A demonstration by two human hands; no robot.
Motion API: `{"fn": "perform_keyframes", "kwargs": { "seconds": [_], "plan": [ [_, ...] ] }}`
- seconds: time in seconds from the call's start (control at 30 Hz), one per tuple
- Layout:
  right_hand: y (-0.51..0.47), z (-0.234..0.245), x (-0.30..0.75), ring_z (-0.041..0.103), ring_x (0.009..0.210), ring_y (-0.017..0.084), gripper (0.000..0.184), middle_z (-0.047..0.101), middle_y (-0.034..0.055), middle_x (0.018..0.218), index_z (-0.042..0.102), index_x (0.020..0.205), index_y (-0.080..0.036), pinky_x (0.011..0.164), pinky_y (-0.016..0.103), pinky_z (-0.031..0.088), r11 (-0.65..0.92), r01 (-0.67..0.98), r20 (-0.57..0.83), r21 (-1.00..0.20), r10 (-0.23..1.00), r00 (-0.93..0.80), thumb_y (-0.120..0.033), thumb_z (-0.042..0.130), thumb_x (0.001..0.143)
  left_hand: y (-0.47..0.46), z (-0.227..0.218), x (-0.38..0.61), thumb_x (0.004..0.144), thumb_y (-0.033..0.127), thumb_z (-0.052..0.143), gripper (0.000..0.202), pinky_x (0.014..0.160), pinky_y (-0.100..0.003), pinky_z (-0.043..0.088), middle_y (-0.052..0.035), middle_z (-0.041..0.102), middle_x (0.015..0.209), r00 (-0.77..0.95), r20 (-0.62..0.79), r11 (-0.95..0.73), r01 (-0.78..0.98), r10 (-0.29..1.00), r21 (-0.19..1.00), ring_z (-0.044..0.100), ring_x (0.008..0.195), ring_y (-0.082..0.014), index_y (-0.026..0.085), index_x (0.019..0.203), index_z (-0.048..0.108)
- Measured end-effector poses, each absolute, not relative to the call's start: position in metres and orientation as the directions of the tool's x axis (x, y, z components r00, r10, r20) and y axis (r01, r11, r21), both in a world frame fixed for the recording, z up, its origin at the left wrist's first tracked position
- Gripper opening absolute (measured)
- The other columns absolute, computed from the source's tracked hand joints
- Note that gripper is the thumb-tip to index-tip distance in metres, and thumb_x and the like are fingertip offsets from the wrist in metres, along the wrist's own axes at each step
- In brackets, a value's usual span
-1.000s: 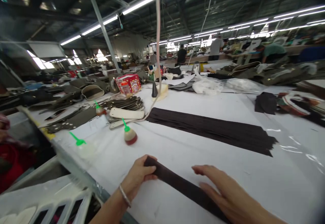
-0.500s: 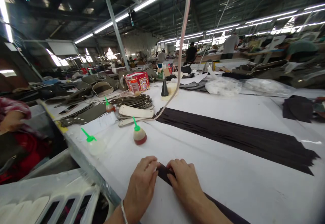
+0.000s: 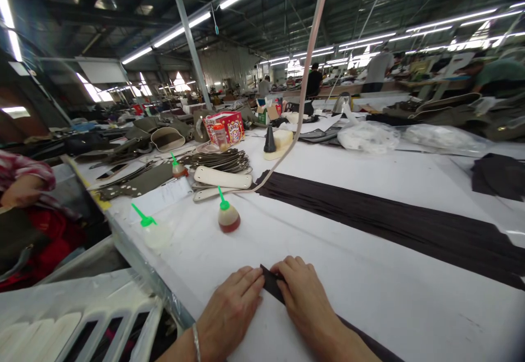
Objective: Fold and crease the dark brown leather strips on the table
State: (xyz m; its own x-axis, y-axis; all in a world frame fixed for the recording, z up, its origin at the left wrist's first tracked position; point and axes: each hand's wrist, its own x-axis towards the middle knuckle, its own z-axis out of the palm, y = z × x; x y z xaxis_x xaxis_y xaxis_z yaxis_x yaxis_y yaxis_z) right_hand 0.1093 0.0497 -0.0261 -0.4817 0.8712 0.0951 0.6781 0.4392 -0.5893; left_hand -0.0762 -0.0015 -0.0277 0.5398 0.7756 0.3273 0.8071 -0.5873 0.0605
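A narrow dark fabric strip [image 3: 274,285] lies slantwise on the white tabletop in front of me, its far end by my fingertips. My left hand [image 3: 235,310], a bracelet on its wrist, is closed at the left edge of that end, fingers pressed together; its thumb is hidden. On the other edge my right hand [image 3: 301,291] grips the strip, thumb and bent fingers closed on it. The right forearm covers part of the strip, which reappears at the lower right. Beyond the hands stands a squeeze bottle [image 3: 228,219] with a green nozzle and reddish-brown liquid.
A stack of long dark strips [image 3: 369,214] stretches across the table. Further left are a clear green-nozzled bottle [image 3: 156,233], cream straps [image 3: 223,177] and a red box [image 3: 232,127]. A hose [image 3: 305,77] hangs down. A slotted white crate [image 3: 94,318] and a person's arm [image 3: 27,187] are at left.
My left hand has shifted slightly down from the strip's end, its fingers flatter and closer together. My right hand stays on the strip. The view has turned slightly.
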Motion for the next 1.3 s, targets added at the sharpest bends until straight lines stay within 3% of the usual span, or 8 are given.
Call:
{"fn": "perform_keyframes", "kwargs": {
  "seconds": [0.4,0.77,1.0,1.3],
  "plan": [
    [0.04,-0.036,0.112,0.048,0.089,0.022,0.038,0.056,0.0055,0.097,0.063,0.106,-0.02,0.082,0.035,0.04,0.569,0.615,0.221,-0.545,0.806,-0.55,0.005,0.044,0.085,-0.002,-0.03,-0.079,0.093,0.013,0.042,0.034,0.097,-0.044,0.051,-0.0114,0.057,0.128,0.518,0.267,-0.552,0.831,0.813,0.07,0.054,0.116,-0.0255,0.012,0.125,0.053],
    [0.037,-0.041,0.112,0.048,0.086,0.022,0.04,0.057,0.006,0.097,0.059,0.115,-0.015,0.078,0.036,0.037,0.715,0.618,0.317,-0.327,0.699,-0.641,0.004,0.052,0.081,-0.003,-0.03,-0.08,0.094,0.013,0.042,0.035,0.098,-0.043,0.051,-0.0101,0.058,0.128,0.518,0.283,-0.557,0.828,0.807,0.071,0.054,0.116,-0.0247,0.014,0.127,0.051],
    [0.038,-0.034,0.112,0.047,0.089,0.022,0.046,0.057,0.0048,0.103,0.051,0.127,-0.018,0.077,0.037,0.031,0.727,0.635,0.252,-0.259,0.686,-0.682,-0.001,0.049,0.084,-0.003,-0.028,-0.084,0.092,0.014,0.046,0.037,0.098,-0.043,0.05,-0.0092,0.056,0.128,0.45,0.291,-0.507,0.847,0.844,0.159,0.053,0.117,-0.0244,0.021,0.128,0.053],
    [0.044,-0.018,0.108,0.046,0.091,0.024,0.064,0.056,0.0042,0.103,0.047,0.131,-0.027,0.073,0.039,0.027,0.692,0.677,0.129,-0.25,0.717,-0.685,0.002,0.044,0.073,-0.005,-0.024,-0.085,0.089,0.014,0.05,0.039,0.1,-0.045,0.048,-0.0094,0.049,0.135,0.398,0.246,-0.447,0.874,0.884,0.192,0.049,0.121,-0.0254,0.025,0.126,0.054]
  ]
}}
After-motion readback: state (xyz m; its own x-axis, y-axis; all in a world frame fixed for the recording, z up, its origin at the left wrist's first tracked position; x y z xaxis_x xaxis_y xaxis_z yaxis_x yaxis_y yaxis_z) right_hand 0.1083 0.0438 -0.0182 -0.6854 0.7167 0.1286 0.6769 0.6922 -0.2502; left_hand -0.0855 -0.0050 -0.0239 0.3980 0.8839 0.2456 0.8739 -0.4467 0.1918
